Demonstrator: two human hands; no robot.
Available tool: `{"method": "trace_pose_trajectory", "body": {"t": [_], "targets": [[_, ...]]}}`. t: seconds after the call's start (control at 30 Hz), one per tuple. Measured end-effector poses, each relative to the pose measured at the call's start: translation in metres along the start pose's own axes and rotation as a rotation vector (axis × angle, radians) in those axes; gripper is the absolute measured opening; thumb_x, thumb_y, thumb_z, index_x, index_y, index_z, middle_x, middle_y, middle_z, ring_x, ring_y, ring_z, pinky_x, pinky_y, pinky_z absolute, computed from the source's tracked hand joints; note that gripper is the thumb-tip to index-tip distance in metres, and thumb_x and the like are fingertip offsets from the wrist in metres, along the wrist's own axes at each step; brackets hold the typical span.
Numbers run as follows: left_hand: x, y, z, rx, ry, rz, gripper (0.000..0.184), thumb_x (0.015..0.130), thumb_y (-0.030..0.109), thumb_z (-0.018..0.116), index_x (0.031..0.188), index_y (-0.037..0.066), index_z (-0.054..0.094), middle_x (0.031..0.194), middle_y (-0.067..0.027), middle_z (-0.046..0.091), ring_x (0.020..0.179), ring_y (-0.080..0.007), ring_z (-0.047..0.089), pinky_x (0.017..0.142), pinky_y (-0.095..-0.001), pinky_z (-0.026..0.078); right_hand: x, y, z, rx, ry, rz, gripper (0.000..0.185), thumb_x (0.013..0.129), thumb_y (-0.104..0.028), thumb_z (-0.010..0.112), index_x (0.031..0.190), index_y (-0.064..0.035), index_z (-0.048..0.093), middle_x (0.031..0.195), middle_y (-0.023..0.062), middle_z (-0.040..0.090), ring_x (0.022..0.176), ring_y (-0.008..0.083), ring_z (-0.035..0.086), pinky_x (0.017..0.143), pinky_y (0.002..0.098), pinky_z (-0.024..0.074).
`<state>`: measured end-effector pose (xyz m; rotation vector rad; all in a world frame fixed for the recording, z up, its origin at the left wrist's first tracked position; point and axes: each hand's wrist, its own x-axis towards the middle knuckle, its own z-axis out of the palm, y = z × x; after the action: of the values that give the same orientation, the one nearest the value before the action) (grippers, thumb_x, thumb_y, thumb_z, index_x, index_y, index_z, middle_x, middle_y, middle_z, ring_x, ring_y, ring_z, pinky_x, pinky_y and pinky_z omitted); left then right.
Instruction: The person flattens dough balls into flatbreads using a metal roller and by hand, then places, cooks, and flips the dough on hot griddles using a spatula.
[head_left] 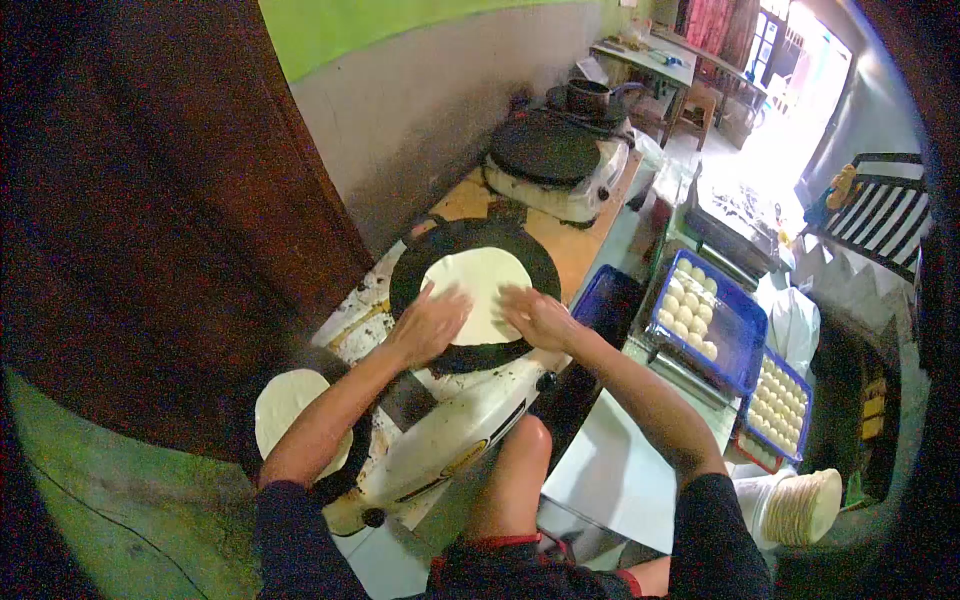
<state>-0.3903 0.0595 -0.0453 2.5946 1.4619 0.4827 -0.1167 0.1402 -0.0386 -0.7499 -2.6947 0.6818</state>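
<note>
A round, pale sheet of dough lies on a black round griddle. My left hand rests at the dough's left edge, fingers stretched out and slightly blurred. On the opposite edge my right hand lies with its fingers spread flat, also a little smeared. Neither hand appears to grip anything. Beneath the griddle is a stained white stove with dark knobs. Beside my left forearm, a second dough round lies on another black griddle, partly hidden by the arm.
Another black griddle and a saucepan stand further back along the wall. At the right are blue trays of dough balls and a stack of flatbreads. A striped chair stands beyond.
</note>
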Motion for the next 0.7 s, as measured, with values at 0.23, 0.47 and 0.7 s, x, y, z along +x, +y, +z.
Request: {"method": "trace_pose_trajectory", "body": {"t": [0.23, 0.47, 0.7], "targets": [[0.105, -0.043, 0.053, 0.202, 0.106, -0.597, 0.063, 0.106, 0.035, 0.036, 0.152, -0.007, 0.025, 0.157, -0.0362, 0.02, 0.146, -0.0491, 0.023, 0.119, -0.0576, 0.023, 0.096, 0.06, 0.043, -0.543, 0.168, 0.165, 0.06, 0.102, -0.042, 0.046, 0.147, -0.0027, 0.043, 0.154, 0.0213, 0.039, 0.145, 0.0346, 0.035, 0.116, 0.0502, 0.033], [0.019, 0.009, 0.047, 0.294, -0.292, -0.498, 0.07, 0.101, 0.045, 0.041, 0.147, -0.007, 0.036, 0.15, -0.0313, 0.037, 0.143, -0.0461, 0.03, 0.117, -0.0653, 0.01, -0.027, 0.01, 0.021, -0.385, -0.081, -0.031, 0.064, 0.102, -0.052, 0.04, 0.138, 0.0001, 0.052, 0.146, 0.021, 0.049, 0.137, 0.0307, 0.046, 0.117, 0.052, 0.0278], [0.025, 0.094, -0.096, 0.377, -0.177, -0.625, 0.055, 0.102, 0.037, 0.044, 0.135, -0.006, 0.051, 0.136, -0.0253, 0.054, 0.13, -0.0363, 0.049, 0.117, -0.0658, 0.013, -0.117, -0.059, -0.048, -0.21, 0.048, 0.225, 0.058, 0.103, -0.052, 0.038, 0.128, -0.0067, 0.063, 0.133, 0.0116, 0.062, 0.131, 0.0247, 0.054, 0.123, 0.0557, 0.0143]]}}
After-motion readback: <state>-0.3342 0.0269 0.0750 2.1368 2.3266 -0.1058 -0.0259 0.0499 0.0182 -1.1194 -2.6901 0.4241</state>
